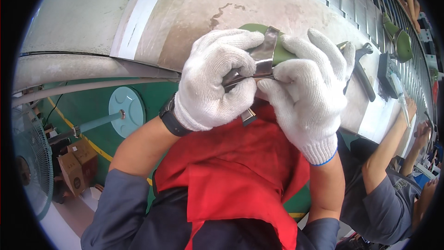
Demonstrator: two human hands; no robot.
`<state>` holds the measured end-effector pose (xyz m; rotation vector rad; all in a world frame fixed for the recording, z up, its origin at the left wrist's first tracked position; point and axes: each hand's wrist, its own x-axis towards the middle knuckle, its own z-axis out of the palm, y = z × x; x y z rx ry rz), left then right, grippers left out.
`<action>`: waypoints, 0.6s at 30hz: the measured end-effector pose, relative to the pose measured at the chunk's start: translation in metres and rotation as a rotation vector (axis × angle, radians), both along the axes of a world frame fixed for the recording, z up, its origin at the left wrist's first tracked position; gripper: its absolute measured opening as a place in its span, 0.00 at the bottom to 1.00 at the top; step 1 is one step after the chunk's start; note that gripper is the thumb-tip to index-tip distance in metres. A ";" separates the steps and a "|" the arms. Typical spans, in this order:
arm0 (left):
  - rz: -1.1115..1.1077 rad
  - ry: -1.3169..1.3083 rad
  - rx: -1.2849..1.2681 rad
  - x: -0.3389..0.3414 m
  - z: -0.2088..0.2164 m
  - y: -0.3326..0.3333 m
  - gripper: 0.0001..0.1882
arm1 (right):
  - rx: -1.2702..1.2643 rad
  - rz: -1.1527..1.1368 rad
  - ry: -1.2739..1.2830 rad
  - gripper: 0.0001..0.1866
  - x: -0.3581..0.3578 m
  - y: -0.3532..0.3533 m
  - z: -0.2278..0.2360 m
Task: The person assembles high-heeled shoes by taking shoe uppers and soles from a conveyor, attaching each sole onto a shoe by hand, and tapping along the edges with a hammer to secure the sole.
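Observation:
Both my hands wear white knitted gloves and meet over the near edge of the worktable. Between them is a green sandal [280,54] with a shiny dark brown strap [264,58] across it. My left hand [215,78] is closed, thumb and forefinger pinching the strap's near end. Opposite it, my right hand [310,81] pinches the same strap with thumb and forefinger, its other fingers raised and bent. A dark strap end with a metal piece [248,116] hangs below my left fingers. The gloves hide part of the sandal.
A hammer [364,67] lies on the table to the right, beside a dark block-like object [385,75] and a white tool [398,88]. Another green sandal [401,44] sits by the rollers [370,4]. A co-worker's arm [386,148] reaches in at right. A stool [126,111] and fan [32,166] stand left.

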<state>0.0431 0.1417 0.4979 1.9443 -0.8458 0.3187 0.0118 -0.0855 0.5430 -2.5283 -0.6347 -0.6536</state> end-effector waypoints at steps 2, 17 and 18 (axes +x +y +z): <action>0.050 -0.016 -0.003 -0.001 0.000 -0.004 0.12 | 0.004 0.008 0.004 0.18 0.002 -0.001 0.000; -0.036 0.152 0.036 0.008 0.018 -0.002 0.14 | -0.013 0.069 -0.001 0.17 0.010 -0.013 0.000; -0.034 0.153 0.038 0.008 0.019 -0.002 0.14 | -0.004 0.073 0.007 0.16 0.010 -0.012 0.001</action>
